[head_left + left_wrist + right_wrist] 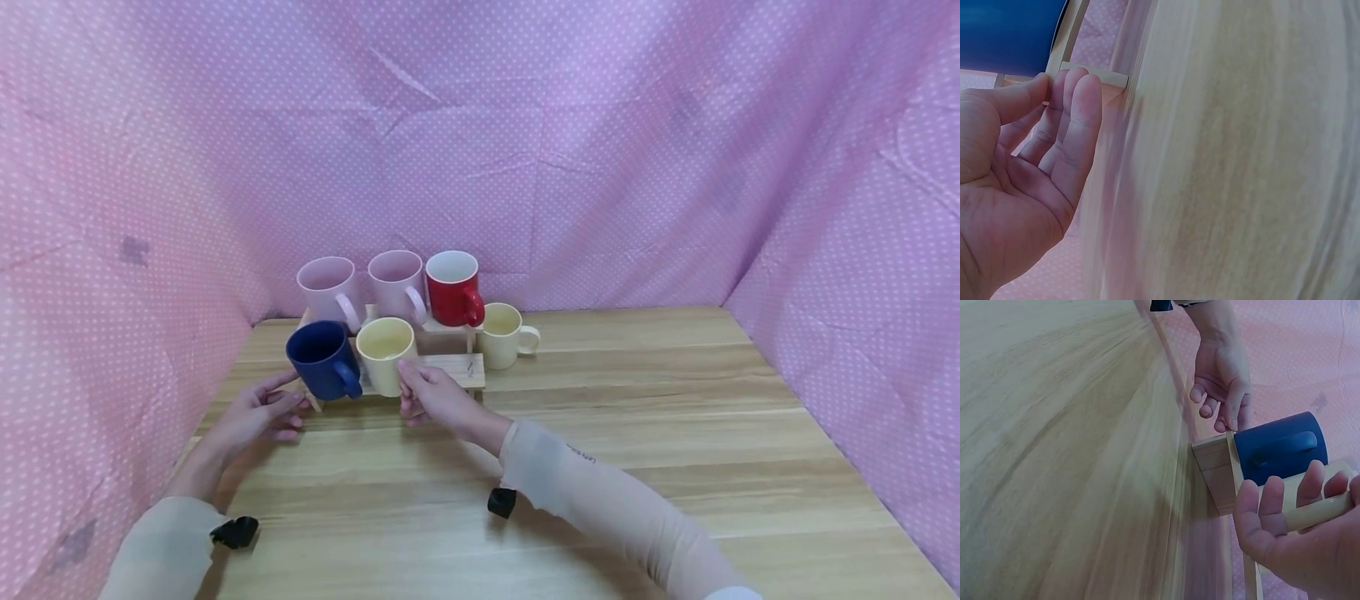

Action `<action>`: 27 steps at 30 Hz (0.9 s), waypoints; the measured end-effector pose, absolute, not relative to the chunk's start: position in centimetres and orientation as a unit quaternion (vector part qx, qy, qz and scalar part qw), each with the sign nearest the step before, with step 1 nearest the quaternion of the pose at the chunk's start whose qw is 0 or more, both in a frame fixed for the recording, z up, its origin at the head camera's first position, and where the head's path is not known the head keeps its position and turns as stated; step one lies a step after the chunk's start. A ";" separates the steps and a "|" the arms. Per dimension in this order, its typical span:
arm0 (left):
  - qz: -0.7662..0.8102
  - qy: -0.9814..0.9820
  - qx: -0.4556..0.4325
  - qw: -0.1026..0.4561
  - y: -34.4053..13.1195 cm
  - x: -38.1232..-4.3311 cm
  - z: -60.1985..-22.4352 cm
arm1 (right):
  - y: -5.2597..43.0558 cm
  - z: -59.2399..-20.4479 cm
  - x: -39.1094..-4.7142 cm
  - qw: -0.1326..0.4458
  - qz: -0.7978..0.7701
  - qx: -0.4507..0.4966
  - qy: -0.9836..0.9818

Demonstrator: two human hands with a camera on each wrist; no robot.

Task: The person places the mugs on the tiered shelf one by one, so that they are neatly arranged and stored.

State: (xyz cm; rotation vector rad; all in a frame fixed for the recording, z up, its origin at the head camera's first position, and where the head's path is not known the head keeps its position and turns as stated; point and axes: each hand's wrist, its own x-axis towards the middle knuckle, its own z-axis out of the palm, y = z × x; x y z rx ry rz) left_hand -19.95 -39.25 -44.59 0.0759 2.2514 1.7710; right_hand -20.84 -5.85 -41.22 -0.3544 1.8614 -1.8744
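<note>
My right hand (438, 396) grips the handle (1319, 512) of a pale yellow mug (385, 358) on the lower step of a small two-step wooden rack (457, 367). Left of that mug a dark blue mug (322, 362) stands on the same step, its handle toward the right front. At the rack's left end, my left hand (262, 412) pinches the wooden edge between thumb and fingers, just beside the blue mug. In the left wrist view the thumb and fingertips (1087, 94) meet at the rack's wood (1107, 76).
On the upper step stand two pink mugs (327, 283) (396, 283) and a red mug (452, 292) with a white inside. Another pale yellow mug (500, 342) is on the table (675, 433) right of the rack. Pink dotted cloth (525, 150) hangs behind and at both sides.
</note>
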 end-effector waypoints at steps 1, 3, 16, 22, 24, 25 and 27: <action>0.611 0.779 0.025 0.138 -39.3 -19.9 -44.6 | -5.9 -41.1 -20.8 0.237 -0.684 -0.128 0.678; 0.610 0.781 0.021 0.137 -39.3 -19.9 -44.5 | -5.9 -41.0 -20.8 0.240 -0.683 -0.127 0.678; 0.590 0.796 0.014 0.135 -39.3 -19.9 -44.6 | -5.5 -41.1 -21.0 0.252 -0.677 -0.137 0.678; 0.592 0.794 0.013 0.137 -39.2 -20.0 -44.5 | -4.6 -41.2 -21.2 0.234 -0.658 -0.152 0.699; 0.594 0.792 0.019 0.138 -39.2 -20.0 -44.5 | -3.8 -41.1 -21.1 0.217 -0.644 -0.159 0.716; 0.597 0.790 0.022 0.138 -39.2 -20.0 -44.5 | -3.4 -41.0 -21.1 0.208 -0.637 -0.163 0.724; 0.602 0.786 0.030 0.135 -39.2 -20.0 -44.5 | -2.4 -40.9 -21.1 0.184 -0.626 -0.176 0.737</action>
